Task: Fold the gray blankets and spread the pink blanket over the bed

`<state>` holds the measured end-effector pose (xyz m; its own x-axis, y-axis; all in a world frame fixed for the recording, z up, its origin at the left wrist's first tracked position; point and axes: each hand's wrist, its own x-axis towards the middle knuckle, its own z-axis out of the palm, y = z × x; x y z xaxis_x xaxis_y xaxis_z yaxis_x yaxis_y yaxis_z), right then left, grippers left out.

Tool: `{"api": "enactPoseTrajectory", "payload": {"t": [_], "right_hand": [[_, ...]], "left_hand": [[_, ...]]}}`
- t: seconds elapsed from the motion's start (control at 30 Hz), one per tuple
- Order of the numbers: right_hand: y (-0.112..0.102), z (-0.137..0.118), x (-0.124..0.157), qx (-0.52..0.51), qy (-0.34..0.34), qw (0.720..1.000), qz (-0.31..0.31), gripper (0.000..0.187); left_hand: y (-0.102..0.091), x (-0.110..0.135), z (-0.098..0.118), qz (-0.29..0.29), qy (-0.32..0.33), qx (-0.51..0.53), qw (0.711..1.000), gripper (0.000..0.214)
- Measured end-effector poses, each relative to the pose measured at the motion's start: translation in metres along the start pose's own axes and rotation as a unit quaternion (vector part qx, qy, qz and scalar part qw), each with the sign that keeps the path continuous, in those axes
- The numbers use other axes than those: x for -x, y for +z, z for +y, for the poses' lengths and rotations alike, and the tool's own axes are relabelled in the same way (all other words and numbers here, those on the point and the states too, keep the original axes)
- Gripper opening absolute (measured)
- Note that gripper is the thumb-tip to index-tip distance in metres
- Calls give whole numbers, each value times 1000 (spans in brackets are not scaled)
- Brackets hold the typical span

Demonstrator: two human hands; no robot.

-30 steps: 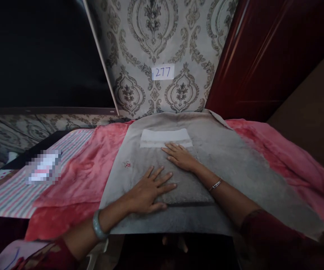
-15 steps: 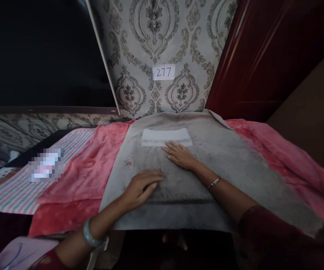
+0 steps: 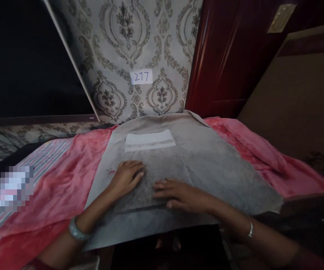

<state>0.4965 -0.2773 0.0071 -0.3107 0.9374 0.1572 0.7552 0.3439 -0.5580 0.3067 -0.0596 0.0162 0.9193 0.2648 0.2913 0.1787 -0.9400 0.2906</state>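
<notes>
A grey towel (image 3: pixel 207 165) lies spread over a pink blanket, with a folded grey layer in its middle and a white band (image 3: pixel 149 140) across the far part. My left hand (image 3: pixel 126 175) rests on the folded layer's left edge, fingers together and lightly curled. My right hand (image 3: pixel 183 194) lies flat on the folded layer near its front edge, fingers stretched to the left. Nothing is held in either hand.
The pink blanket (image 3: pixel 66 180) covers the surface, with a striped cloth (image 3: pixel 46 157) at the left. A patterned wall carries a paper label reading 277 (image 3: pixel 141 76). A dark red door (image 3: pixel 229 56) stands at the right. A blurred patch (image 3: pixel 8 188) lies at the far left.
My right hand has drawn back from near the white band to the folded layer's front. My left hand has moved up along the left edge. The view has shifted to the right.
</notes>
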Motion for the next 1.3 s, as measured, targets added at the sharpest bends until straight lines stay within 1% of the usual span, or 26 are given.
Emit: {"api": "enactPoseTrajectory", "payload": {"t": [0.03, 0.1, 0.13, 0.17, 0.23, 0.27, 0.33, 0.43, 0.57, 0.63, 0.8, 0.87, 0.93, 0.97, 1.0, 1.07, 1.1, 1.17, 1.23, 1.3], "right_hand": [[-10, 9, -3, 2, 11, 999, 37, 51], [-27, 31, -13, 38, 43, 992, 111, 49], [-34, 42, -20, 61, 56, 988, 130, 48], [-37, 52, -26, 82, 64, 985, 137, 46], [-37, 66, -37, 118, 79, 983, 119, 46], [-34, 70, -40, 135, 88, 981, 105, 49], [-24, 71, -42, 165, 108, 977, 78, 55], [-11, 61, -33, 182, 131, 973, 59, 59], [-1, 39, -11, 149, 111, 982, 22, 61], [5, 25, 2, 124, 99, 987, 3, 64], [27, -15, 31, 64, 110, 992, -15, 74], [34, -26, 40, 46, 105, 993, -12, 71], [36, -31, 48, 27, 96, 995, -3, 66], [36, -30, 51, 10, 93, 995, 16, 62], [34, -27, 54, -13, 94, 994, 48, 59], [28, -15, 60, -60, 110, 981, 148, 53], [24, -6, 62, -80, 126, 967, 208, 51], [15, 14, 67, -116, 173, 927, 312, 51], [8, 35, 69, -162, 221, 884, 378, 57], [5, 52, 67, -228, 248, 847, 412, 64]], "left_hand": [[-3, -18, 1, -2, 19, 25, 999, 43], [-4, -59, 2, -23, 59, 86, 994, 48], [-2, -80, 3, -38, 66, 109, 991, 51], [2, -100, 3, -54, 66, 114, 990, 52], [13, -132, 4, -88, 41, 75, 992, 54], [20, -143, 3, -106, 22, 41, 993, 53], [34, -154, 2, -133, -9, -20, 991, 52], [50, -155, -4, -150, -7, -52, 987, 52], [54, -152, -11, -154, 3, -52, 987, 51], [53, -152, -11, -143, 8, -45, 989, 50], [54, -151, -10, -130, 11, -38, 991, 48], [56, -150, -8, -111, 11, -38, 993, 48], [56, -150, -7, -75, 11, -39, 996, 47], [55, -149, -5, -59, 11, -39, 997, 45], [53, -148, -4, -46, 9, -40, 998, 43], [47, -144, -3, -35, 4, -41, 999, 40], [43, -140, -3, -35, -2, -42, 999, 39], [33, -126, -5, -46, -29, -46, 997, 40], [24, -103, -11, -64, -70, -45, 994, 46], [17, -74, -18, -58, -120, -22, 991, 55]]}}
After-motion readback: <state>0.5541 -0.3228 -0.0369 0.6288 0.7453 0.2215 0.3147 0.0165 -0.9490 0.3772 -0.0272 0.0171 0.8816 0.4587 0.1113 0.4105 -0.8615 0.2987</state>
